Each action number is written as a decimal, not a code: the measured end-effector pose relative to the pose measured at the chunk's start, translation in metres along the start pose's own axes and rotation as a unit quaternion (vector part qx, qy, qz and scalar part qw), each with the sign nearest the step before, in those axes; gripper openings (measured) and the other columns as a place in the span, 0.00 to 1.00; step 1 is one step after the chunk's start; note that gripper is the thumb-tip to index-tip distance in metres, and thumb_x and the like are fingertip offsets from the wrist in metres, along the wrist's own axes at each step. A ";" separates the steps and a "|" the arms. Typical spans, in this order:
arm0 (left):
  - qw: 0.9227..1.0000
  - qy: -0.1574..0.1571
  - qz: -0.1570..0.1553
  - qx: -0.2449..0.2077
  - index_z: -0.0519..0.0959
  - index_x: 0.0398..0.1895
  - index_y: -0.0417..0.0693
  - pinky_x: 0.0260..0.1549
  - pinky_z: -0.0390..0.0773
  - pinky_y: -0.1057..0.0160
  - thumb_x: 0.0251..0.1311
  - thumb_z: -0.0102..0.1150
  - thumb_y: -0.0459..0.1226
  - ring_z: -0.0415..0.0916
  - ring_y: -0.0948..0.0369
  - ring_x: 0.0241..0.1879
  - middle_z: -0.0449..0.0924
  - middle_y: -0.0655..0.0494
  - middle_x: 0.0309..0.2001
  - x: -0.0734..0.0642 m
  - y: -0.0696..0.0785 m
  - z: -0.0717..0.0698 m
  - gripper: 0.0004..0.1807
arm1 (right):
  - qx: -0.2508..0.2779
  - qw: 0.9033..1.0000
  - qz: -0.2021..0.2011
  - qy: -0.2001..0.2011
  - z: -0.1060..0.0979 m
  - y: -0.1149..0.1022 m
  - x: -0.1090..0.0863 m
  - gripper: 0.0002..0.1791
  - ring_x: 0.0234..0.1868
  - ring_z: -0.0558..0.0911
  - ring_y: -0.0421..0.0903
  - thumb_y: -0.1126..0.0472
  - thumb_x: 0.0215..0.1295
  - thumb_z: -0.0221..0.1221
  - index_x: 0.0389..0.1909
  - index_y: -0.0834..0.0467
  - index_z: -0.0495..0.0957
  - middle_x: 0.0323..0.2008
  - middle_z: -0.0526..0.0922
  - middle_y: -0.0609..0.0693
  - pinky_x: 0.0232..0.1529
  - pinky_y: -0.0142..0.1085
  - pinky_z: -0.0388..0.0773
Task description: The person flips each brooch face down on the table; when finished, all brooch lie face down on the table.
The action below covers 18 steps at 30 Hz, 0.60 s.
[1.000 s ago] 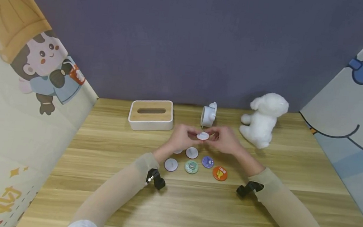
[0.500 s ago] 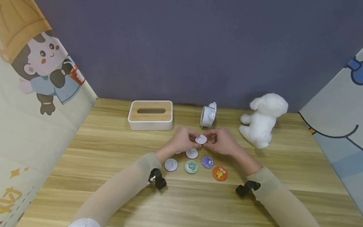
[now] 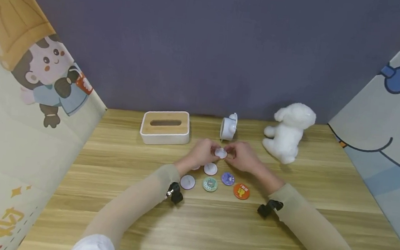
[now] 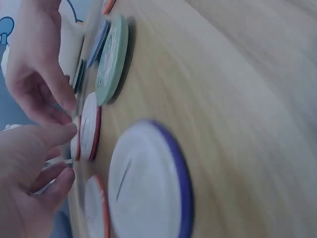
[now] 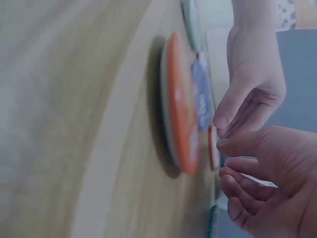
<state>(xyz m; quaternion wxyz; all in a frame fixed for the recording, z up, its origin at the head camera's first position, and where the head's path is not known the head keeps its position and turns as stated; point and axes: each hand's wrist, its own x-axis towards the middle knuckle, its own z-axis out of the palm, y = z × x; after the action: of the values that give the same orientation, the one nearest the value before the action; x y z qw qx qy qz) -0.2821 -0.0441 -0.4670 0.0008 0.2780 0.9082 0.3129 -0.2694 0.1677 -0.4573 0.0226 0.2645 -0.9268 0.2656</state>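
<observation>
Both hands meet over the table around a round pin badge (image 3: pixel 221 153), its white back turned up. My left hand (image 3: pixel 202 152) pinches its left edge, and my right hand (image 3: pixel 243 156) has thumb and fingers at the right edge. The right wrist view shows the red rim of this badge (image 5: pixel 214 148) beside the fingertips. Nearer me lie a green badge (image 3: pixel 210 184), a purple badge (image 3: pixel 228 178) and an orange badge (image 3: pixel 241 191), picture side up. White-backed badges lie at the left, one (image 3: pixel 211 169) just below the hands, another (image 3: pixel 188 182) nearer; a third is partly hidden by the left hand.
A white tissue box (image 3: pixel 165 128) with a wooden lid stands at the back left. Behind the hands is a small white alarm clock (image 3: pixel 228 127). A white plush toy (image 3: pixel 288 132) sits at the back right, before the dark wall. A dark green disc (image 4: pixel 78 75) lies near the right hand.
The hands have brought the badge slightly nearer me and left, and its tilt has altered. The badges lying on the table have stayed put.
</observation>
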 end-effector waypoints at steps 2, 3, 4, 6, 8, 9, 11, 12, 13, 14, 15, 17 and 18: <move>1.000 -0.001 0.000 -0.003 0.89 0.52 0.41 0.46 0.87 0.60 0.59 0.76 0.35 0.88 0.54 0.44 0.92 0.48 0.47 -0.006 -0.001 -0.006 0.18 | -0.001 1.000 -0.006 0.000 -0.001 -0.004 -0.004 0.15 0.30 0.83 0.43 0.63 0.59 0.73 0.47 0.62 0.89 0.40 0.91 0.57 0.37 0.38 0.82; 1.000 -0.004 0.000 -0.007 0.88 0.53 0.40 0.48 0.88 0.59 0.60 0.75 0.35 0.88 0.53 0.46 0.92 0.47 0.48 -0.011 -0.001 -0.010 0.18 | 0.001 1.000 -0.010 -0.002 -0.003 -0.007 -0.008 0.14 0.30 0.83 0.42 0.64 0.59 0.72 0.47 0.62 0.89 0.40 0.91 0.56 0.36 0.37 0.82; 1.000 -0.006 -0.001 -0.008 0.88 0.54 0.40 0.49 0.88 0.58 0.60 0.75 0.35 0.88 0.53 0.47 0.92 0.46 0.49 -0.016 -0.001 -0.015 0.19 | 0.002 1.000 -0.015 -0.005 -0.005 -0.010 -0.012 0.14 0.30 0.83 0.41 0.64 0.59 0.72 0.47 0.62 0.89 0.40 0.91 0.55 0.35 0.36 0.83; 1.000 -0.012 0.007 -0.014 0.88 0.53 0.39 0.49 0.89 0.58 0.61 0.74 0.36 0.88 0.53 0.46 0.92 0.46 0.48 -0.027 0.001 -0.023 0.18 | 0.005 0.999 -0.029 -0.017 -0.008 -0.019 -0.020 0.13 0.31 0.83 0.40 0.64 0.61 0.72 0.46 0.61 0.89 0.40 0.91 0.53 0.34 0.33 0.82; 0.999 -0.023 0.014 -0.020 0.88 0.52 0.37 0.49 0.89 0.60 0.62 0.74 0.36 0.89 0.53 0.45 0.92 0.45 0.47 -0.041 0.004 -0.031 0.17 | 0.006 0.999 -0.040 -0.035 -0.011 -0.028 -0.029 0.12 0.32 0.83 0.38 0.63 0.62 0.72 0.46 0.59 0.89 0.41 0.92 0.50 0.33 0.30 0.81; 0.999 -0.029 0.017 -0.032 0.88 0.51 0.36 0.49 0.89 0.60 0.62 0.74 0.35 0.89 0.52 0.45 0.92 0.44 0.46 -0.048 0.006 -0.035 0.16 | 0.007 0.998 -0.043 -0.046 -0.012 -0.034 -0.034 0.12 0.33 0.83 0.38 0.62 0.63 0.73 0.47 0.58 0.89 0.41 0.92 0.49 0.33 0.29 0.81; 0.998 -0.037 0.028 -0.042 0.88 0.49 0.35 0.46 0.90 0.63 0.60 0.75 0.36 0.90 0.52 0.43 0.92 0.44 0.44 -0.062 0.010 -0.040 0.16 | 0.011 0.997 -0.054 -0.062 -0.011 -0.043 -0.041 0.13 0.34 0.83 0.40 0.61 0.64 0.73 0.48 0.58 0.88 0.42 0.92 0.48 0.34 0.29 0.80; 0.997 -0.042 0.031 -0.048 0.89 0.48 0.35 0.45 0.90 0.64 0.60 0.76 0.36 0.91 0.52 0.42 0.92 0.44 0.43 -0.069 0.012 -0.042 0.16 | 0.013 0.996 -0.060 -0.066 -0.009 -0.047 -0.044 0.13 0.35 0.84 0.40 0.61 0.63 0.74 0.48 0.58 0.89 0.42 0.92 0.48 0.36 0.30 0.81; 0.997 -0.043 0.035 -0.050 0.89 0.47 0.36 0.44 0.89 0.66 0.59 0.77 0.36 0.91 0.53 0.41 0.92 0.44 0.42 -0.075 0.013 -0.042 0.16 | 0.013 0.995 -0.066 -0.070 -0.007 -0.050 -0.047 0.13 0.36 0.84 0.41 0.61 0.63 0.74 0.48 0.57 0.89 0.43 0.92 0.47 0.38 0.30 0.81; 0.997 -0.043 0.040 -0.049 0.89 0.46 0.36 0.41 0.89 0.67 0.58 0.77 0.36 0.90 0.53 0.39 0.92 0.44 0.41 -0.082 0.015 -0.042 0.16 | 0.011 0.995 -0.075 -0.071 -0.004 -0.053 -0.050 0.13 0.37 0.84 0.42 0.61 0.63 0.74 0.48 0.57 0.89 0.43 0.92 0.47 0.40 0.31 0.82; 0.997 -0.042 0.043 -0.047 0.89 0.45 0.37 0.39 0.88 0.68 0.56 0.78 0.36 0.90 0.54 0.37 0.92 0.45 0.38 -0.088 0.016 -0.041 0.16 | 0.011 0.994 -0.087 -0.071 -0.001 -0.055 -0.052 0.13 0.38 0.84 0.43 0.61 0.62 0.74 0.47 0.57 0.89 0.42 0.91 0.47 0.41 0.33 0.82; 0.998 -0.038 0.044 -0.034 0.90 0.43 0.39 0.33 0.85 0.70 0.54 0.79 0.37 0.86 0.59 0.32 0.91 0.47 0.34 -0.097 0.018 -0.037 0.15 | 0.001 0.992 -0.107 -0.066 0.006 -0.057 -0.056 0.14 0.41 0.85 0.44 0.60 0.59 0.76 0.46 0.56 0.89 0.41 0.91 0.46 0.45 0.36 0.83; 0.998 -0.037 0.040 -0.027 0.90 0.42 0.40 0.31 0.83 0.71 0.53 0.80 0.37 0.84 0.61 0.29 0.90 0.49 0.31 -0.101 0.018 -0.034 0.15 | -0.006 0.991 -0.117 -0.063 0.010 -0.058 -0.058 0.14 0.42 0.85 0.45 0.61 0.57 0.76 0.45 0.55 0.89 0.40 0.91 0.46 0.46 0.38 0.84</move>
<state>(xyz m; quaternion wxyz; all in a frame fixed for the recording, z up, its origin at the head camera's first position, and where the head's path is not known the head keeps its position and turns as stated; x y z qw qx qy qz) -0.1932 -0.1026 -0.4467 0.0294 0.3258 0.8866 0.3270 -0.1900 0.1488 -0.4486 -0.0030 0.3874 -0.8905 0.2386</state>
